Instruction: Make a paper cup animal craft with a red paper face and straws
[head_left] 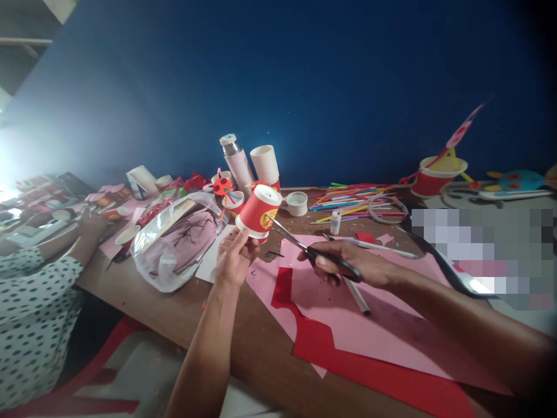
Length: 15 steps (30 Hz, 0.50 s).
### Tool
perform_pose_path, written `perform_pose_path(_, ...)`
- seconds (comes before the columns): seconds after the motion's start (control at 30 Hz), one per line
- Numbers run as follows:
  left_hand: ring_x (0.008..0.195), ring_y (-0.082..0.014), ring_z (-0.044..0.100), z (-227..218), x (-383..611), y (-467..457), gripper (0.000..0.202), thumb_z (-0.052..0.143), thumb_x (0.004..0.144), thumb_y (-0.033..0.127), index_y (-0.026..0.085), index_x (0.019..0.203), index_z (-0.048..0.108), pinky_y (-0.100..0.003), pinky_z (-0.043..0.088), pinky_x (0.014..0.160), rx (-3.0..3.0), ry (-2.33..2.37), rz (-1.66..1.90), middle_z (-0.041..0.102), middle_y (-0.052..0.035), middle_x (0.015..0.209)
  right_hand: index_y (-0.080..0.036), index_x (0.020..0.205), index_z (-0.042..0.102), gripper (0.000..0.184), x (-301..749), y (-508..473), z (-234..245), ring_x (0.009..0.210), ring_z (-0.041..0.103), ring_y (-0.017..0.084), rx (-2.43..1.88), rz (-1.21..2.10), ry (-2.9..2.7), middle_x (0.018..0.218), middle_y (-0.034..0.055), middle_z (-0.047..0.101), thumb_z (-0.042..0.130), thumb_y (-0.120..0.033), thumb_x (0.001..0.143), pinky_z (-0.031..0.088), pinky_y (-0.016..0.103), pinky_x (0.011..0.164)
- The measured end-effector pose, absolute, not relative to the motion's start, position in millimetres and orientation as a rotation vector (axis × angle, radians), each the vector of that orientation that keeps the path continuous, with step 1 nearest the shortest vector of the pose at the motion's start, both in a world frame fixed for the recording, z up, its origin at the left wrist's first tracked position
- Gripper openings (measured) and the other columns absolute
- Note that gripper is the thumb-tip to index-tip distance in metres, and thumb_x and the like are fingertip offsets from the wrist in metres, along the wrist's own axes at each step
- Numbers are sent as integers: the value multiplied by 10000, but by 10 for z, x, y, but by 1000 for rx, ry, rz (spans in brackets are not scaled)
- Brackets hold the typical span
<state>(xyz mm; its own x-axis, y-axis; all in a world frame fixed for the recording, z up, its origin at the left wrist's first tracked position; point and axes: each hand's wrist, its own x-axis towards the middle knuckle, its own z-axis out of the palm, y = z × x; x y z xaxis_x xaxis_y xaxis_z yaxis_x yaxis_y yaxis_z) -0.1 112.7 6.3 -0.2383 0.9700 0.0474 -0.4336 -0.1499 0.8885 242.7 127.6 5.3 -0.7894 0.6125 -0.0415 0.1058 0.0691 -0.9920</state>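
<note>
**Scissors (287, 238) angled at a cup (257, 212)**

The left grip (235, 255) is clamped on the red paper cup, holding it up over the counter (248, 342). The cup's long axis tilts, its upper end leaning away from the person and slightly right. The right grip (343, 264) is clamped on the scissors' black handles. From there the blades, nearly together, run left to the cup's right side, beside a yellow emblem. Whether the tips touch the cup is hard to tell. The left grip is nearer the cup, while the right stays farther out. Pink paper (369, 331) and red paper (348, 363) lie below, a plastic bag (174, 249) sits left, and a co-worker's dotted sleeve (39, 290) shows beyond it.
</note>
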Motion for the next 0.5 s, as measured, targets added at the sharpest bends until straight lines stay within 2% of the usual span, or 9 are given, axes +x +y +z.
perform_pose_path(0.17,548,-74,576,38,-8,1145,169,729,662,209,162,766,605,-184,476,528,765,850,1642,625,21,622,-117,1127,517,496,2376,1208,-23,543,456,108,-440,1927,-1687,648,9,522,385,-527,881,321,236,491)
perform_pose_path(0.4,612,-119,635,0,7,1141,140,721,684,250,177,770,638,-223,518,571,873,800,1596,682,-12,665,-130,1111,513,564,2231,1033,-70,513,456,104,-186,2254,-1192,624,-7,487,316,-600,868,341,255,529)
perform_pose_path(0.5,629,-131,645,17,0,1124,129,713,691,250,183,784,653,-229,522,568,930,785,1589,696,-24,688,-129,1130,505,587,2217,1003,-56,519,461,108,-191,2194,-1253,624,-4,494,290,-609,871,359,264,541)
